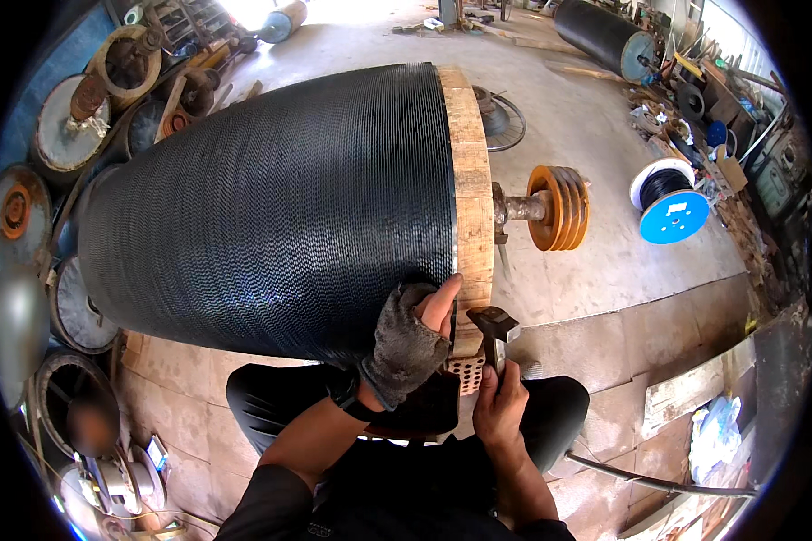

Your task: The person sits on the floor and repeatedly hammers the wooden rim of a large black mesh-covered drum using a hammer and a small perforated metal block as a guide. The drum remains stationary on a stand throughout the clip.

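A seated person in dark clothing works at a large black ridged roller (280, 207) that lies lengthwise across the front of a cluttered workshop, its right end finished with a broad band of pale, rough-sawn wood (473, 171). The left hand (401, 343), in a dark grey glove that leaves fingertips bare, rests against the roller's near right side, partly curled, with one bare finger reaching up along the seam where black meets wood; whether it pinches anything cannot be told. A black band (345, 393) circles the left wrist. The bare right hand (500, 408) is wrapped around a dark metal hammer (493, 326), held upright with its head just beside the lower part of the wooden band; contact between the two is unclear. Below the wood shows a tan block pierced with round holes (465, 372). From the roller's end juts a rusty steel shaft (521, 208) carrying an orange grooved pulley (561, 209). On the grey concrete floor (595, 153) farther right sits a blue-flanged spool wound with black line (675, 216). A second black roller (594, 34) lies at the upper right, and a crumpled, whitish plastic bag (715, 439) at the lower right.
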Motion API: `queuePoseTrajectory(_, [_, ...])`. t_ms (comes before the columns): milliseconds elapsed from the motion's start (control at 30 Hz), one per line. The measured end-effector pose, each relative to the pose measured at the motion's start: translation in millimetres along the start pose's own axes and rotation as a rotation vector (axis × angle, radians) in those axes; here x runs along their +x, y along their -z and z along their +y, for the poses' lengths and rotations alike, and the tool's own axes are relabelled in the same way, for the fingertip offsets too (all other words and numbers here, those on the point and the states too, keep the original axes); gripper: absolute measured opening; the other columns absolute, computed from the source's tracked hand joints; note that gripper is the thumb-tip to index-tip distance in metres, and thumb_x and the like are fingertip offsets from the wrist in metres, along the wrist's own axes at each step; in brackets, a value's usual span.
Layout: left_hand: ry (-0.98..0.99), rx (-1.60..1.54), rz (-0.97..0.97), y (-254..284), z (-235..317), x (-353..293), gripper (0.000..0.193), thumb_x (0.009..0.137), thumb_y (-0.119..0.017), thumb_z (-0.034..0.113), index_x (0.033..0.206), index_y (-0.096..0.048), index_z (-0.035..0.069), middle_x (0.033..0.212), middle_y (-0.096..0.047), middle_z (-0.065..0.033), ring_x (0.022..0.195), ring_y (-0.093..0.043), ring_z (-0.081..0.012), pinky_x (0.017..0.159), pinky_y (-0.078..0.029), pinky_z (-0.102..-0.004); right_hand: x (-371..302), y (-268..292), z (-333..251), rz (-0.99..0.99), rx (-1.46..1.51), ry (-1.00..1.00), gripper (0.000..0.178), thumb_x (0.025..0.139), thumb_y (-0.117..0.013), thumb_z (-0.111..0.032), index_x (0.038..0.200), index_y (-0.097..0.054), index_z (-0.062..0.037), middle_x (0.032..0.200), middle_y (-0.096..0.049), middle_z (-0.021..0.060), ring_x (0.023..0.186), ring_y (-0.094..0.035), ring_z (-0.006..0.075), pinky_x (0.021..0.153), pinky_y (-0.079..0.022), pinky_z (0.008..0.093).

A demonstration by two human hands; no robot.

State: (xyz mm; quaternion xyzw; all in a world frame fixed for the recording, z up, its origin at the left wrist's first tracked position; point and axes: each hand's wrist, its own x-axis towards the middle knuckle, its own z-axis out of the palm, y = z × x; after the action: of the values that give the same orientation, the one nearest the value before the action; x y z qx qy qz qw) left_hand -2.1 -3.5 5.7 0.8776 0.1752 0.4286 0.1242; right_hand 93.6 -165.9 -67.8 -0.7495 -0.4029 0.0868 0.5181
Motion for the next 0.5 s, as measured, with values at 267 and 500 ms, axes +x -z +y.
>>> queuePoseTrajectory(267, [0.110, 0.051, 0.034, -17.9, 6.3, 13.9, 0.077, 0.070, -0.071, -0.001, 0.141, -0.042, 0.000, 0.083, -0.060, -0.0061, 0.076, -0.058, -0.0240, 0.073, -0.047, -0.0412, 8.1, 0.8, -13.6, 0.053, 0.029, 0.098, 0.019, 0.100, -0.056, -0.013, 0.109, -0.052, 0.0026, 0.073, -0.060, 0.0228, 0.064, -0.062, 0.0430, 0.055, -0.049, 0.0444])
queuePoseTrajectory(500, [0.159, 0.092, 0.008, -21.2, 6.7, 16.2, 0.082, 0.070, -0.072, 0.000, 0.144, -0.036, -0.004, 0.082, -0.058, -0.0078, 0.075, -0.057, -0.0269, 0.072, -0.046, -0.0445, 21.8, 9.0, -23.8, 0.030, -0.023, 0.077, 0.022, 0.096, -0.060, -0.015, 0.102, -0.050, 0.0034, 0.071, -0.060, 0.0272, 0.067, -0.062, 0.0499, 0.054, -0.049, 0.0488])
